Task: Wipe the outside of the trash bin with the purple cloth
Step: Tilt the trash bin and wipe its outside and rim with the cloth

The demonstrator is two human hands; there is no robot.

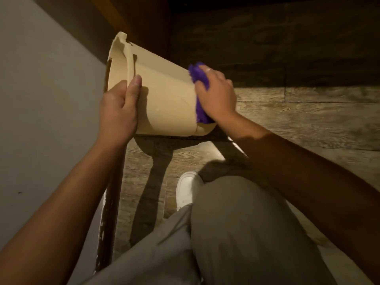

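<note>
We tip the trash bin [164, 95] sideways above the floor [308, 120], left hand [118, 112] gripping its rim to steady it, while our right hand [216, 95] presses the purple cloth [200, 79], seemingly bunched, against its base end.

no readable text, no labels, brands, numbers or signs on any surface

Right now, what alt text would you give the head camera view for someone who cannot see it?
A person tips a beige trash bin on its side, left hand gripping its rim, right hand pressing a purple cloth against its base end, above a wooden floor.
</note>
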